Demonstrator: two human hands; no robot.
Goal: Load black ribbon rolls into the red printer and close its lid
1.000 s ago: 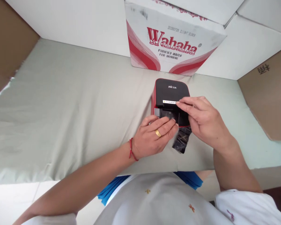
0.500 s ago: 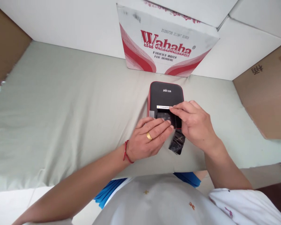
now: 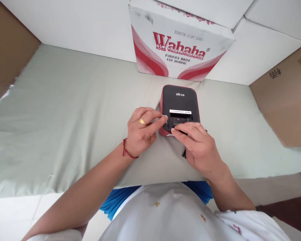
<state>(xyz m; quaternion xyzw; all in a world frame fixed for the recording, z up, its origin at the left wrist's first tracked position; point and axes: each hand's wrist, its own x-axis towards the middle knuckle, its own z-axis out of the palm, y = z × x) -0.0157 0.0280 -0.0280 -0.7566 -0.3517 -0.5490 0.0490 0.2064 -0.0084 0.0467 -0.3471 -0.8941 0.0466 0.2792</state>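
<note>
A small black printer (image 3: 180,102) with red sides lies on the cloth-covered table, its front slot facing me. My left hand (image 3: 144,129), wearing a gold ring, is at its left front corner, with thumb and forefinger closed on a small translucent piece of tape (image 3: 165,118). My right hand (image 3: 199,142) rests over the front right part, fingertips pressed together at the dark panel below the slot. What those fingertips hold, if anything, is hidden. A bit of black plastic strip (image 3: 184,154) peeks out beneath my right palm. Above the slot runs a white warning label (image 3: 180,111).
Behind the printer stands a white and red Wahaha water carton (image 3: 182,47), against white boxes (image 3: 273,50). Brown cardboard stands at the far left (image 3: 12,50) and right (image 3: 286,100). Greenish cloth (image 3: 65,117) covers the table, whose front edge is close to my body.
My left hand has moved left, off the slot area, to the tape at the corner. My right hand has come down and left over the printer's front, now covering most of the black strip.
</note>
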